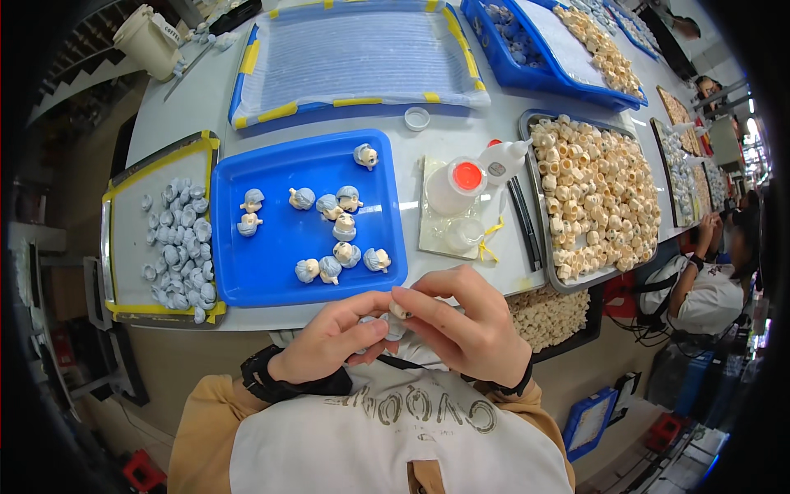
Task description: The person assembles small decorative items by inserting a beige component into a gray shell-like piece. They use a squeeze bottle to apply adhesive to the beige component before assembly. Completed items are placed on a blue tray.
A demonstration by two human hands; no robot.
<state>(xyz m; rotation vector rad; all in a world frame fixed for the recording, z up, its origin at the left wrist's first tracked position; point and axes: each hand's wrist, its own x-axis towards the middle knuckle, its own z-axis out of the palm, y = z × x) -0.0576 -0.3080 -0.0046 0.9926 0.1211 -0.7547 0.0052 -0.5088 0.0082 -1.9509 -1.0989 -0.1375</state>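
Note:
My left hand [333,336] and my right hand [467,325] meet in front of my chest, just off the table's near edge. Between the fingertips of the right one is a small cream doll head part [400,311]. The left fingers pinch a pale grey-blue doll hair piece [394,328] right beside it; my fingers partly cover both, so I cannot tell whether they are joined. Beyond my hands lies a blue tray [271,276] with several doll heads [346,226] that have grey-blue hair and cream faces.
Left, a yellow-taped tray [127,239] holds grey-blue hair pieces [177,247]. Right, a metal tray [527,132] is heaped with cream head parts [597,198]. Between stand a red-topped jar [448,193], a squeeze bottle [502,160] and black pens [524,222]. A co-worker [704,288] sits at far right.

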